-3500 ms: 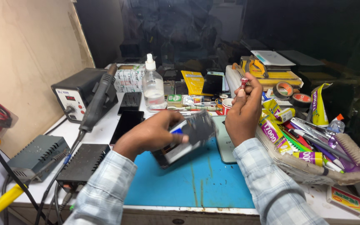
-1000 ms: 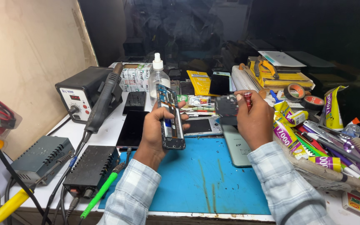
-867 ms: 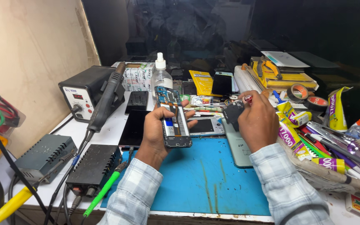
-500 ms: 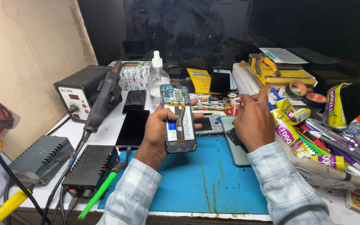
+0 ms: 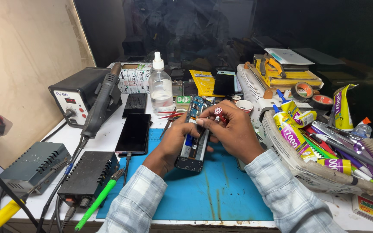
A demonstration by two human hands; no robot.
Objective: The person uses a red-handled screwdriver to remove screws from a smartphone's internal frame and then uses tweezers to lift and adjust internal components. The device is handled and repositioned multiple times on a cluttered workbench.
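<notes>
One opened phone (image 5: 194, 138) with its back off is held upright over the blue mat (image 5: 203, 190), its circuit boards facing the camera. The left hand (image 5: 175, 142) cradles it from the side and below, fingers curled behind the frame and thumb along its edge. The right hand (image 5: 234, 129) comes in from the right with its wrist bent inward; its fingers are pressed together, pinching a small red-capped tool (image 5: 218, 111) near the phone's top edge — the tip is hidden, so what it touches cannot be told.

On the counter (image 5: 104, 138) lie two dark phones face up, the larger one (image 5: 134, 133) just left of the mat and a smaller one (image 5: 135, 103) behind it. One clear bottle (image 5: 160, 86) with a white nozzle stands behind them. To the left, one hot-air station (image 5: 78, 95) carries its black wand (image 5: 102, 103), and two grey-black boxes (image 5: 87, 172) sit in front, with one green-handled probe (image 5: 98, 200) beside them. Two rolls of tape (image 5: 303, 90) rest at the right, behind a basket (image 5: 324, 177) crammed with glue tubes and pens — too jumbled to count. The back of the counter is dark and hard to make out, and both sleeves are cut off by the lower edge
</notes>
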